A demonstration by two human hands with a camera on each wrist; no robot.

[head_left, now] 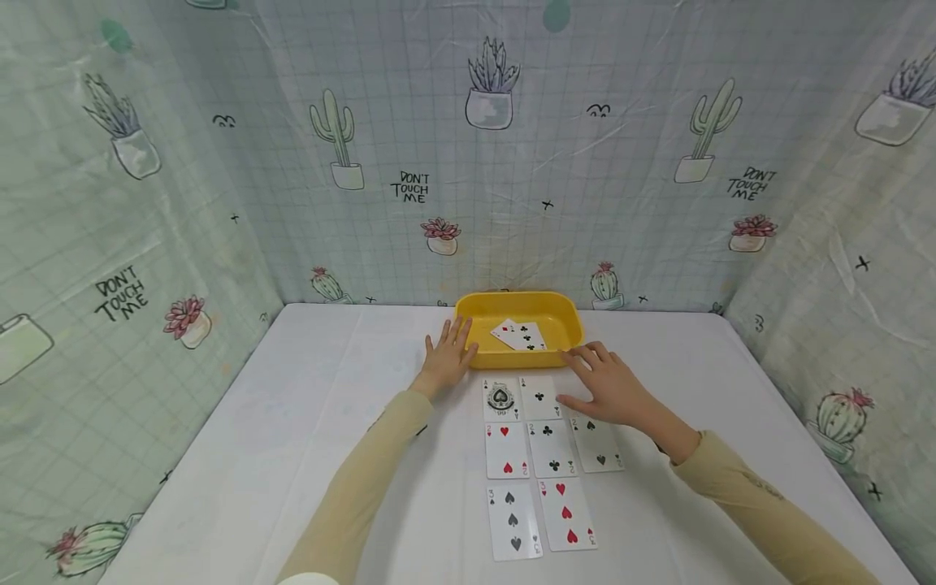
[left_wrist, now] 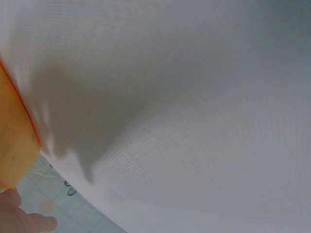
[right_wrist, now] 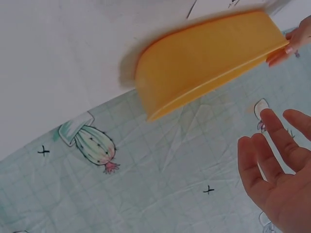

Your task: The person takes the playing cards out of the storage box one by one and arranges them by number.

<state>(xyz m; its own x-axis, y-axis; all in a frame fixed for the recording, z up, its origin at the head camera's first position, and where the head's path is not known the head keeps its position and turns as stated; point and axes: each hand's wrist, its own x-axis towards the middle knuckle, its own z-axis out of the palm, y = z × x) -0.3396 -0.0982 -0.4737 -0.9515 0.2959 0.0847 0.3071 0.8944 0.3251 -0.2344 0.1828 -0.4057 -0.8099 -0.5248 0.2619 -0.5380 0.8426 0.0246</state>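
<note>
A yellow plastic tray (head_left: pixel 521 360) stands at the back of the table. Inside it lie overlapping playing cards, a club card (head_left: pixel 528 336) on top of a red diamond card (head_left: pixel 500 330). My left hand (head_left: pixel 444 357) rests against the tray's left end with its fingers spread. Near the front right corner of the tray, my right hand (head_left: pixel 610 387) hovers with fingers loosely bent and nothing held. Below its thumb lie the ace of clubs (head_left: pixel 539 396) and the two of spades (head_left: pixel 599 447), partly covered. Left of these is the ace of spades (head_left: pixel 500 400).
Closer to the front, the two of hearts (head_left: pixel 507 451) and two of clubs (head_left: pixel 552 449) lie in a row. Under them come the three of spades (head_left: pixel 514 522) and three of hearts (head_left: pixel 568 515). A cactus-print cloth (head_left: pixel 512 211) hangs right behind the white table (head_left: pixel 322 390).
</note>
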